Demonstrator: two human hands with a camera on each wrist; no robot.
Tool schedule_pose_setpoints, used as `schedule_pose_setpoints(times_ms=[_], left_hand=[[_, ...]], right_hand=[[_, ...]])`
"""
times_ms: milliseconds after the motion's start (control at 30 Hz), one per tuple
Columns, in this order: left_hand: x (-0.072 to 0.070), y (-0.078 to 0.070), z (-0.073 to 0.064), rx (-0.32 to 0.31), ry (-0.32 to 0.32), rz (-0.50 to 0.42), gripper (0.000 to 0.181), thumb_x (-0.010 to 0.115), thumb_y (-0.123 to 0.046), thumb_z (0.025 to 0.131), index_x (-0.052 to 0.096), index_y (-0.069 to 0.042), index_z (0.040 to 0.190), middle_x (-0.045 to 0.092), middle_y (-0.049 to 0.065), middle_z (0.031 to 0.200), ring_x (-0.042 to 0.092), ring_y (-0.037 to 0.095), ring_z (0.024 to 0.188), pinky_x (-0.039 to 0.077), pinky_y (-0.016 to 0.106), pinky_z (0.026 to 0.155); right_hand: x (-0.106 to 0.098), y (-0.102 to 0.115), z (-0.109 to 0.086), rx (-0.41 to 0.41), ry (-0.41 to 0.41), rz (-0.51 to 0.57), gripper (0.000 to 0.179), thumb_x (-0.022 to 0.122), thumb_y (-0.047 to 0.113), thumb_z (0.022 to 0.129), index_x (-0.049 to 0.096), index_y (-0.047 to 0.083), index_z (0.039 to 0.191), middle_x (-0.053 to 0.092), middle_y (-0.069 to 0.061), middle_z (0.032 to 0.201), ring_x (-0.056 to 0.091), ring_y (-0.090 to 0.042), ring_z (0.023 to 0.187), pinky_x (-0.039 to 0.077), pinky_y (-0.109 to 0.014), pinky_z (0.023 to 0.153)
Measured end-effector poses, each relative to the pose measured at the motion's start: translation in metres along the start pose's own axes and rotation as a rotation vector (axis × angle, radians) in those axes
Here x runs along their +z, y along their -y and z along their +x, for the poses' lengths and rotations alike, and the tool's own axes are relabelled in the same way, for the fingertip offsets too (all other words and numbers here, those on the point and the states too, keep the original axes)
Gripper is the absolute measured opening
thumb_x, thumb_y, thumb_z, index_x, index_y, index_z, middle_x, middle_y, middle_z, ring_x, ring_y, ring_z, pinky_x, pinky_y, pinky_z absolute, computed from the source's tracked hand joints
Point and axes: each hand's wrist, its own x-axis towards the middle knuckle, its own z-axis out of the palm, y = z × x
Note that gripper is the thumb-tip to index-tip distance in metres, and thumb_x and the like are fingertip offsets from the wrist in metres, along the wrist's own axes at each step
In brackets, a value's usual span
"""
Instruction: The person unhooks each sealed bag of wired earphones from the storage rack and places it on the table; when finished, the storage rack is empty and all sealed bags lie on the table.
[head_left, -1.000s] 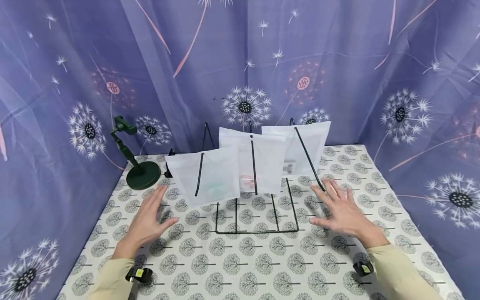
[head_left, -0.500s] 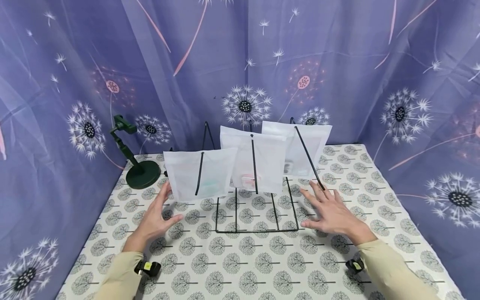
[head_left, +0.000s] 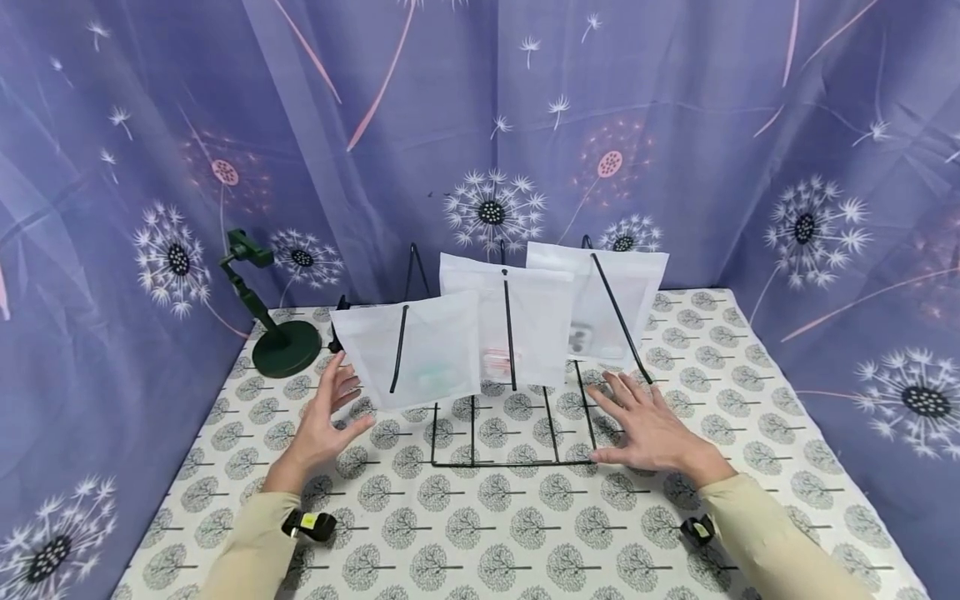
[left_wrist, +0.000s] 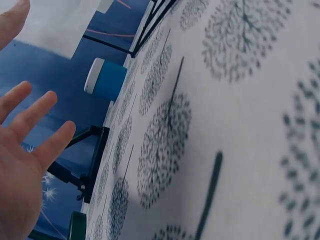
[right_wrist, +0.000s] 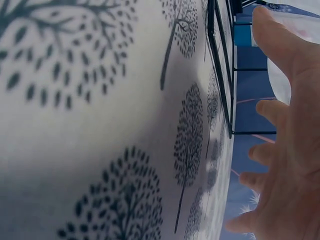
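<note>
The left hand (head_left: 321,423) at eight o'clock and right hand (head_left: 648,427) at four, both empty, have drawn inward, seemingly within reach of flat white translucent pouches (head_left: 540,325) hanging at twelve on the black wire rack (head_left: 510,333).

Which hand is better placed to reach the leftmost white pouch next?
Probably the left hand: in the head view it is open beside the leftmost white pouch, while the right hand is across the rack, below the rightmost pouch.

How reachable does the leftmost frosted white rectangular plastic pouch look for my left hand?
Probably yes: your left hand, fingers spread, is close beside that white pouch, and nothing visible blocks its left edge.
</note>
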Motion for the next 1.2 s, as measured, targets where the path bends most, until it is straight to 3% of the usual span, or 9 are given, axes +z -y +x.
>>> schedule_pose_setpoints(times_ms=[67,133,267,433,533,733,933,1067,1200], left_hand=[[0.002,0.001,0.001,0.008,-0.009,-0.020,0.104,0.075,0.015,0.072,0.009,0.006,0.153,0.044,0.038,0.136,0.045,-0.004,0.123,0.047,0.025,0.104],[0.003,0.002,0.003,0.016,-0.013,-0.023,0.103,0.075,0.014,0.072,0.010,0.006,0.152,0.047,0.038,0.134,0.045,-0.007,0.122,0.049,0.027,0.102],[0.005,0.004,0.005,0.024,-0.007,-0.054,0.101,0.075,0.014,0.073,0.012,0.004,0.152,0.052,0.032,0.132,0.049,-0.009,0.120,0.047,0.016,0.098],[0.010,0.008,0.007,0.044,0.000,-0.126,0.099,0.072,0.017,0.075,0.013,0.002,0.152,0.054,-0.001,0.132,0.054,-0.004,0.118,0.049,0.016,0.096],[0.013,0.012,0.009,0.073,-0.007,-0.152,0.096,0.071,0.019,0.074,0.015,0.005,0.151,0.052,-0.013,0.132,0.055,-0.002,0.117,0.052,0.019,0.093],[0.017,0.014,0.013,0.087,0.010,-0.207,0.094,0.068,0.022,0.075,0.014,0.007,0.149,0.051,-0.013,0.134,0.054,0.000,0.120,0.054,0.022,0.091],[0.022,0.013,0.015,0.086,-0.011,-0.252,0.090,0.066,0.026,0.073,0.016,0.010,0.145,0.056,-0.017,0.124,0.059,-0.001,0.109,0.054,0.019,0.087],[0.026,0.015,0.017,0.096,-0.052,-0.259,0.087,0.069,0.026,0.069,0.020,0.014,0.140,0.052,-0.012,0.122,0.058,0.004,0.106,0.055,0.021,0.087],[0.031,0.027,0.019,0.058,-0.071,-0.277,0.081,0.071,0.024,0.069,0.026,0.011,0.135,0.051,-0.006,0.117,0.058,0.009,0.103,0.055,0.022,0.086]], right_hand=[[0.001,0.001,0.002,0.003,0.011,0.005,0.101,0.063,0.074,0.075,0.030,0.020,0.154,0.018,-0.022,0.160,0.017,-0.049,0.145,0.012,-0.081,0.105],[0.002,0.000,0.003,0.004,0.021,0.006,0.101,0.062,0.074,0.075,0.029,0.021,0.154,0.017,-0.022,0.161,0.016,-0.049,0.145,0.012,-0.081,0.104],[0.005,-0.001,0.005,0.001,0.043,0.006,0.102,0.061,0.076,0.075,0.028,0.021,0.155,0.015,-0.022,0.161,0.016,-0.050,0.144,0.012,-0.081,0.104],[0.007,-0.002,0.007,0.004,0.052,0.007,0.103,0.061,0.076,0.075,0.028,0.020,0.154,0.014,-0.023,0.161,0.017,-0.051,0.144,0.012,-0.081,0.104],[0.008,-0.002,0.008,0.004,0.053,0.010,0.102,0.060,0.077,0.075,0.028,0.020,0.154,0.015,-0.023,0.161,0.017,-0.050,0.144,0.013,-0.081,0.105],[0.010,-0.001,0.010,-0.014,0.043,0.009,0.101,0.061,0.076,0.075,0.030,0.020,0.153,0.020,-0.026,0.158,0.019,-0.051,0.143,0.015,-0.081,0.103],[0.013,-0.002,0.011,-0.025,0.046,-0.007,0.100,0.060,0.076,0.076,0.030,0.020,0.153,0.023,-0.026,0.157,0.022,-0.051,0.142,0.016,-0.082,0.103],[0.014,-0.002,0.011,-0.026,0.055,-0.016,0.099,0.059,0.076,0.076,0.031,0.020,0.153,0.022,-0.024,0.159,0.021,-0.050,0.143,0.015,-0.081,0.104],[0.014,-0.001,0.012,-0.019,0.073,-0.019,0.099,0.057,0.077,0.077,0.030,0.021,0.154,0.018,-0.022,0.160,0.019,-0.049,0.144,0.013,-0.081,0.105]])
